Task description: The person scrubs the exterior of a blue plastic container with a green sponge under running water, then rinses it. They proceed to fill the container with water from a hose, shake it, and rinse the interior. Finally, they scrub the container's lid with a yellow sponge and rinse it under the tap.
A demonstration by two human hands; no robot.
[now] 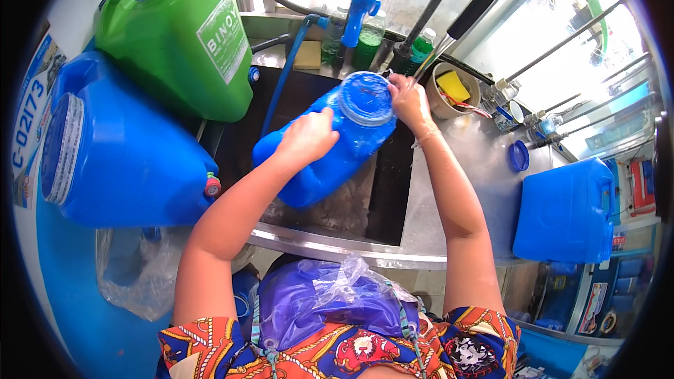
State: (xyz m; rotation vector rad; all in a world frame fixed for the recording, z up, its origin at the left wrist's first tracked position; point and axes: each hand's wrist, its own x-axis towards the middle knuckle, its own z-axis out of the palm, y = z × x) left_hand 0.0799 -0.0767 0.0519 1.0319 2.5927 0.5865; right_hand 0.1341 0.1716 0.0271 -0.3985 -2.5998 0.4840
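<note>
A blue plastic water jug point(330, 158) leans over the dark sink point(390, 203), its wide round mouth point(368, 97) turned up toward me. Wet streaks shine around the mouth. My left hand point(309, 139) lies over the jug just below the neck, its fingers curled against it and the index finger pointing toward the neck. At the right side of the mouth, my right hand point(410, 102) has its fingertips pinched together. What they hold is hidden. A blue-handled dispensing tap point(361, 7) stands behind the jug.
A green jug point(182, 45) and another blue jug point(126, 147) stand at left. A blue container point(564, 212) sits on the right of the steel counter point(453, 189), near a loose blue cap point(519, 156). Behind are green-liquid bottles point(368, 45) and a tub point(439, 102) holding a yellow sponge.
</note>
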